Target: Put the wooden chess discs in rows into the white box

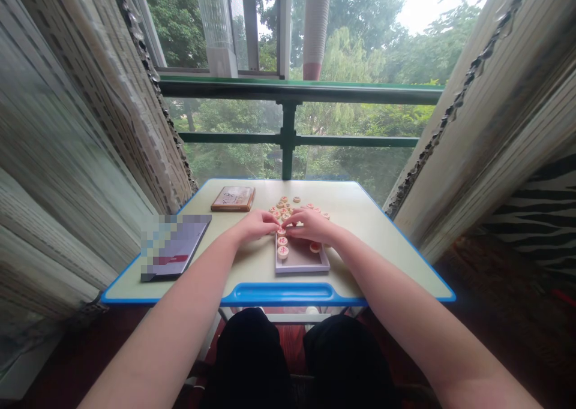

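Round Chinese chess pieces with red characters lie in and behind a shallow light-purple tray point(302, 270). Along its left wall runs a short column of them, with one piece point(282, 252) at the near end and another piece point(282, 241) just beyond. My left hand point(257, 224) comes in from the left, its fingers pinched at the top piece point(281, 231) of that column. From the right, my right hand point(308, 223) reaches over the tray, fingers bent together against the same piece. A single piece point(315, 247) sits by the tray's right wall. My hands partly hide the pieces behind them.
Loose pieces point(284, 205) are scattered beyond the tray on the blue-edged table point(360, 217). A flat decorated box point(233, 198) lies at the back left. A dark-edged tablet or folder point(180, 253), partly pixelated, is at the left. A green railing point(360, 92) and window stand behind.
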`<state>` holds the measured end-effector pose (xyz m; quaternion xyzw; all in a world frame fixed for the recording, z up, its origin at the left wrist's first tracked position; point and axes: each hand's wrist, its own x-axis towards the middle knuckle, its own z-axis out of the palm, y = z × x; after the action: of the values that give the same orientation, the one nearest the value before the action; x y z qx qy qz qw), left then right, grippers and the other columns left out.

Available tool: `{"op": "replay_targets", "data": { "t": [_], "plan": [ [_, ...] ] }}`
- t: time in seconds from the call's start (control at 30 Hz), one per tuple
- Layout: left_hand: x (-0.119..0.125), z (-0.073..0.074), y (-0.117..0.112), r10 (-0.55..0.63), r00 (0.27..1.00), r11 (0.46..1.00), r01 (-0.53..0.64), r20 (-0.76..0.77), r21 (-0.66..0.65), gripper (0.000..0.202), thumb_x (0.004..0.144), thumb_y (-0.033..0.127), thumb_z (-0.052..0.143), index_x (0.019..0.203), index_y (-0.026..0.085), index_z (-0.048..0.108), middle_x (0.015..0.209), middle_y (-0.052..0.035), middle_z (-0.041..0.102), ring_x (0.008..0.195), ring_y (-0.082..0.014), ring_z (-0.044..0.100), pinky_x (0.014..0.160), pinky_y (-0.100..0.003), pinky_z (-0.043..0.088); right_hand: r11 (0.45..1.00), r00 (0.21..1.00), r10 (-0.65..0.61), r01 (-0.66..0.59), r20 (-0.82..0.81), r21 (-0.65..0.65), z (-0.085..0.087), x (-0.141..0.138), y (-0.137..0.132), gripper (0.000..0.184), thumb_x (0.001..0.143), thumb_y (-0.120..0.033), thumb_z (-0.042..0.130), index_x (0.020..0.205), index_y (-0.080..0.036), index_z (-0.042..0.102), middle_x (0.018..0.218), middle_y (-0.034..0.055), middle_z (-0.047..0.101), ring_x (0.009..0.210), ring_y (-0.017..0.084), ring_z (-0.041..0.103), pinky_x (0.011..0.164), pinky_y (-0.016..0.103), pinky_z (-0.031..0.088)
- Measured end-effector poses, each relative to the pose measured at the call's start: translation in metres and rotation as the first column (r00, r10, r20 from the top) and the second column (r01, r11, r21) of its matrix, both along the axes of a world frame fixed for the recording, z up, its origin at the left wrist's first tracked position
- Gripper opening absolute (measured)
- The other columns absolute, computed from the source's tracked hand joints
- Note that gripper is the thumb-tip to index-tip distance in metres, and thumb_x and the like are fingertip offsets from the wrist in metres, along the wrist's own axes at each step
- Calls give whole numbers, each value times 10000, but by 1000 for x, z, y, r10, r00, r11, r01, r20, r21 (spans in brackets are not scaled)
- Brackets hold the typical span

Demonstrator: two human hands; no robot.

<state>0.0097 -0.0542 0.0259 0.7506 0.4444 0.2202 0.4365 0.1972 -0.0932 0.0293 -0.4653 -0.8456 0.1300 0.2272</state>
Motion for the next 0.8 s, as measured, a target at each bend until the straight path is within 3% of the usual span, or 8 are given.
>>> {"op": "replay_targets", "data": {
  "t": [0.23,0.43,0.6,0.8],
  "plan": [
    [-1,-3,3,15,1000,999,-16,-21,-35,256,615,309,602,774,126,684,571,9,536,470,-77,395,434,-213,290,1000,999,-4,3,-41,-26,7,2,-6,210,716,-210,644,918,-220,702,860,26,586,813,152,525,745,259,387],
    [0,1,-1,21,999,999,-22,-30,-30,270,625,302,589,792,109,675,568,5,522,471,-74,377,438,-213,273,994,997,77,-78,-20,-72,16,1,-15,241,708,-219,650,943,-225,701,768,4,538,713,125,496,679,245,385],
    [1,1,-2,23,1000,999,-24,-18,-44,257,623,296,589,782,108,663,549,19,505,467,-71,363,444,-219,258,986,989,150,-149,6,-80,14,-3,-17,195,725,-251,646,903,-225,723,729,10,532,723,133,491,686,249,387],
    [0,0,-1,4,1000,999,-4,-4,-34,247,618,286,588,764,102,666,542,16,509,470,-74,365,445,-225,250,987,989,147,-146,19,-72,13,-5,-16,161,719,-244,658,859,-217,732,728,19,545,755,143,483,731,263,385]
  ]
}}
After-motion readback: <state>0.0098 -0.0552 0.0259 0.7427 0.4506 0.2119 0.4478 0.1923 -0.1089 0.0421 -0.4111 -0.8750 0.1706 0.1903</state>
